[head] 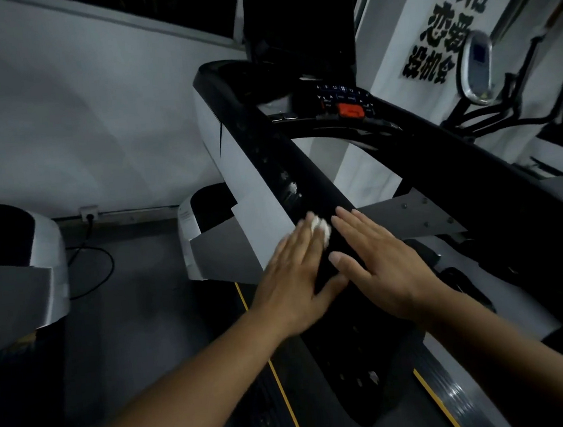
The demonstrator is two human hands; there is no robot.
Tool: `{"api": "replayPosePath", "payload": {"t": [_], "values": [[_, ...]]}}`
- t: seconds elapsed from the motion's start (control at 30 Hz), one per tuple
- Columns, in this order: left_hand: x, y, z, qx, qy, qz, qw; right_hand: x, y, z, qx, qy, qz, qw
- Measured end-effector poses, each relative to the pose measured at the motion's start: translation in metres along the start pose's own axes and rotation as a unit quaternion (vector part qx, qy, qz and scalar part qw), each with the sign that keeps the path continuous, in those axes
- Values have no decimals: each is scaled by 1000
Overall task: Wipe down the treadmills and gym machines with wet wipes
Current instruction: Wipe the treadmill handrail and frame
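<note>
The left hand (293, 281) is pressing a bunched white wet wipe (322, 229) onto the top of the treadmill's black handrail (282, 165). Its fingers (304, 233) are lying nearly straight over the wipe, though motion blur is obscuring finer detail. The right hand (381, 265) is resting just beside it on the same rail, fingers straight and slightly spread, holding nothing. White smears (293, 188) are showing on the rail beyond the wipe, toward the console's red stop button (350, 110).

Bare left hand (293, 281) (right hand (387, 268) too)
</note>
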State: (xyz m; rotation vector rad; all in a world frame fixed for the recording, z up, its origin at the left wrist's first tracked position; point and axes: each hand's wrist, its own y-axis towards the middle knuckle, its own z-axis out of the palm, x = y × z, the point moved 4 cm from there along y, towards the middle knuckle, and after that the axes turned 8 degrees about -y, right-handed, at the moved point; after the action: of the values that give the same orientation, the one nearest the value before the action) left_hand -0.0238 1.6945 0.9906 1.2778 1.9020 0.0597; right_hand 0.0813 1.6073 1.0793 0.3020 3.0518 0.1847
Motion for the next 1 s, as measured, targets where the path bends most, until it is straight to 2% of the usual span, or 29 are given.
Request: {"api": "replayPosePath", "payload": {"t": [0.07,0.2,0.3,0.4,0.47,0.63,0.7,0.83,0.93,1.0], "values": [[1,10,-2,-19,-26,7,999,2,9,-2,8,9,10,1000],[18,5,6,4,-16,12,1000,5,26,-3,25,3,23,999],[32,35,-13,-33,-20,-16,999,8,35,-3,39,-8,32,999],[27,27,-7,-12,-54,19,998,10,40,-2,39,-5,38,998],[29,18,-6,-2,-34,36,999,9,43,-1,36,-3,44,998],[40,53,-35,-92,31,26,995,12,54,-4,46,-20,54,997],[37,43,-32,-100,-1,23,995,14,56,-3,49,-30,51,997],[36,28,-11,-41,-115,-5,992,11,61,-2,58,-39,52,996],[43,53,-14,-87,-102,-8,991,12,67,-4,56,-12,47,997],[41,58,-16,-94,-139,-19,986,12,71,-4,52,7,41,998]]}}
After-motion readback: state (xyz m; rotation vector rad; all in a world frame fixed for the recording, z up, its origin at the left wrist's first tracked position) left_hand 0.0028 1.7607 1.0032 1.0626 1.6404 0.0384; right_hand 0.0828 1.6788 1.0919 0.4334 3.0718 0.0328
